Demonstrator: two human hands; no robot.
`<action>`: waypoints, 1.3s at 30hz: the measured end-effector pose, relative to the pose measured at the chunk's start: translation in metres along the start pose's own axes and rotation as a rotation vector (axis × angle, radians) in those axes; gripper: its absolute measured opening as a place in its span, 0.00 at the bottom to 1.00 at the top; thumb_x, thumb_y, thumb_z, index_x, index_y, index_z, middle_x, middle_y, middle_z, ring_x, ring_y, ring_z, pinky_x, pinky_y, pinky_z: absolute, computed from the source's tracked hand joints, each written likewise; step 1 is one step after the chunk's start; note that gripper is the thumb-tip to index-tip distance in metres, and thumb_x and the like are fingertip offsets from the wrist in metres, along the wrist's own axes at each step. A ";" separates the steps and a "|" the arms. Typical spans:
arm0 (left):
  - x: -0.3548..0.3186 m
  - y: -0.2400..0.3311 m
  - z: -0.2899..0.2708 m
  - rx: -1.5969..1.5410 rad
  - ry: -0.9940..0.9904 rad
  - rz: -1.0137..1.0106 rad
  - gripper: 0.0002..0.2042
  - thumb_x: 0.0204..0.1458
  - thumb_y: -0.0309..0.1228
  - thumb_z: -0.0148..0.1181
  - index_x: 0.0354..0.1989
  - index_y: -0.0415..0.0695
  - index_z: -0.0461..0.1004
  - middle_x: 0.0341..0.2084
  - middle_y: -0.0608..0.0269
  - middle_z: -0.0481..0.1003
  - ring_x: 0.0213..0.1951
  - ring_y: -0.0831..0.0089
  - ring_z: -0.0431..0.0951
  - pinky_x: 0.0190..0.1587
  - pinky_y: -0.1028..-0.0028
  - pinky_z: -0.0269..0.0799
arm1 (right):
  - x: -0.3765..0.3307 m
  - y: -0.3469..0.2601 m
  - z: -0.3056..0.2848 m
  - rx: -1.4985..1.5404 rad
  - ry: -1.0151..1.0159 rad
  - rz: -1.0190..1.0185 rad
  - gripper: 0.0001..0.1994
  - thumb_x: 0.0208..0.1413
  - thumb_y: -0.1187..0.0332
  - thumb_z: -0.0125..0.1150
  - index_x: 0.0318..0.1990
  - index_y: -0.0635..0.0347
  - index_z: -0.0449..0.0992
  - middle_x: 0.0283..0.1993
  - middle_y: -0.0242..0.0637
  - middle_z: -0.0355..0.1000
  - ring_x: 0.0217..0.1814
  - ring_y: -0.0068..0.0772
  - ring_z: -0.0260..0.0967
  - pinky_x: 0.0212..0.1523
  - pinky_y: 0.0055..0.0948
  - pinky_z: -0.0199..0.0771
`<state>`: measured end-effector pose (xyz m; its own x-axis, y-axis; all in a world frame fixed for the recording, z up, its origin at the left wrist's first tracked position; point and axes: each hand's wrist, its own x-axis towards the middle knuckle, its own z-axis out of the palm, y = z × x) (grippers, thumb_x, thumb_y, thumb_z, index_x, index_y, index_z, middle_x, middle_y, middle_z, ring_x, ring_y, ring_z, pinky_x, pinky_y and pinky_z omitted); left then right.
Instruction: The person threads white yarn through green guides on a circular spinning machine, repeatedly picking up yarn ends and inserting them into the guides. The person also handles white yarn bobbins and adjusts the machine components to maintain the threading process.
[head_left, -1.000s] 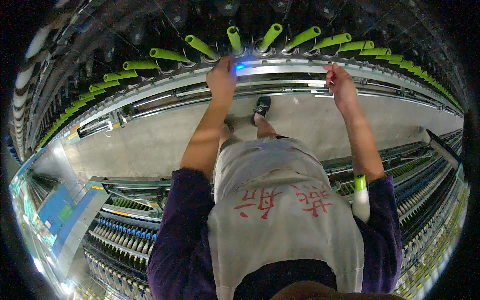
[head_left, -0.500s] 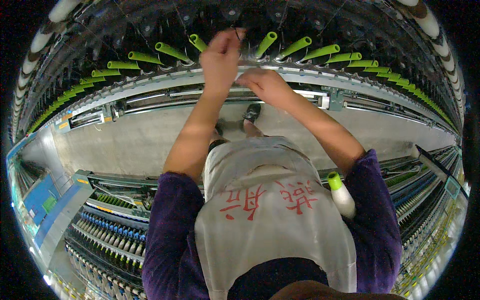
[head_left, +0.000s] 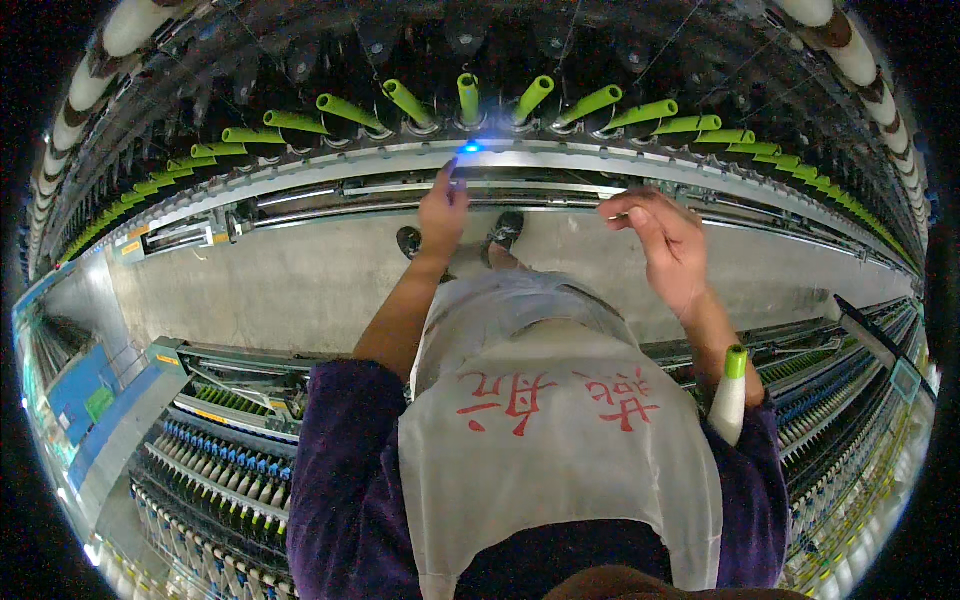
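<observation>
Head view: left hand [head_left: 443,208] forefinger out, touching metal rail [head_left: 300,175] near blue light [head_left: 470,148], 12 o'clock; right hand [head_left: 665,240] loosely curled, empty; smooth green tubes [head_left: 468,98] above.

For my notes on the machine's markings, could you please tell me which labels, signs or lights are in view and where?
Blue light: small glowing dot on the rail, just above the left hand.
Yellow labels: small rectangles on the rail's left end.
Green sign: rectangle on a blue panel, far left.
Apron marking: red characters on grey cloth.

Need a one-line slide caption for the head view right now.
Left hand reaches to the spinning frame rail below green bobbin tubes; right hand hovers open nearby.
</observation>
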<state>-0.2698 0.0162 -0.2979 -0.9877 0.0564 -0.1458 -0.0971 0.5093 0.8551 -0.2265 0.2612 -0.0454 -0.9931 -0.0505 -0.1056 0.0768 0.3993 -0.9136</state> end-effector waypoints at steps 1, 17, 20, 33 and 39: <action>0.008 0.005 0.008 -0.037 -0.013 -0.005 0.21 0.50 0.31 0.54 0.55 0.48 0.63 0.16 0.55 0.72 0.17 0.65 0.71 0.22 0.68 0.67 | -0.001 0.000 0.001 0.011 0.005 0.021 0.13 0.60 0.68 0.44 0.35 0.68 0.75 0.36 0.41 0.72 0.35 0.29 0.70 0.36 0.25 0.73; 0.044 0.030 0.029 0.060 -0.013 0.097 0.30 0.50 0.25 0.48 0.63 0.49 0.49 0.20 0.51 0.73 0.23 0.56 0.74 0.26 0.63 0.69 | 0.036 0.007 0.055 -0.135 -0.218 -0.100 0.08 0.54 0.68 0.51 0.36 0.61 0.75 0.35 0.40 0.72 0.36 0.40 0.71 0.37 0.29 0.71; 0.044 0.028 0.030 0.007 -0.016 0.066 0.29 0.49 0.26 0.48 0.63 0.47 0.49 0.19 0.45 0.72 0.23 0.47 0.73 0.25 0.57 0.67 | 0.037 0.007 0.066 -0.119 -0.216 -0.134 0.09 0.54 0.67 0.52 0.37 0.61 0.75 0.35 0.40 0.72 0.36 0.41 0.71 0.37 0.30 0.71; 0.049 0.018 0.024 -0.208 -0.045 0.143 0.36 0.45 0.20 0.54 0.64 0.54 0.48 0.19 0.51 0.73 0.23 0.59 0.76 0.27 0.66 0.70 | 0.025 -0.021 0.080 -0.245 -0.260 -0.176 0.07 0.55 0.73 0.50 0.35 0.63 0.76 0.31 0.40 0.73 0.32 0.36 0.71 0.34 0.28 0.70; 0.050 0.025 0.018 0.087 -0.088 0.055 0.37 0.42 0.18 0.54 0.63 0.54 0.49 0.23 0.53 0.75 0.27 0.61 0.77 0.32 0.68 0.72 | 0.023 -0.018 0.084 -0.245 -0.261 -0.178 0.07 0.56 0.71 0.51 0.34 0.63 0.75 0.31 0.41 0.72 0.31 0.36 0.71 0.34 0.28 0.70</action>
<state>-0.3195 0.0469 -0.2926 -0.9763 0.1595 -0.1465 -0.0287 0.5754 0.8174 -0.2436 0.1761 -0.0647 -0.9308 -0.3570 -0.0786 -0.1495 0.5679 -0.8094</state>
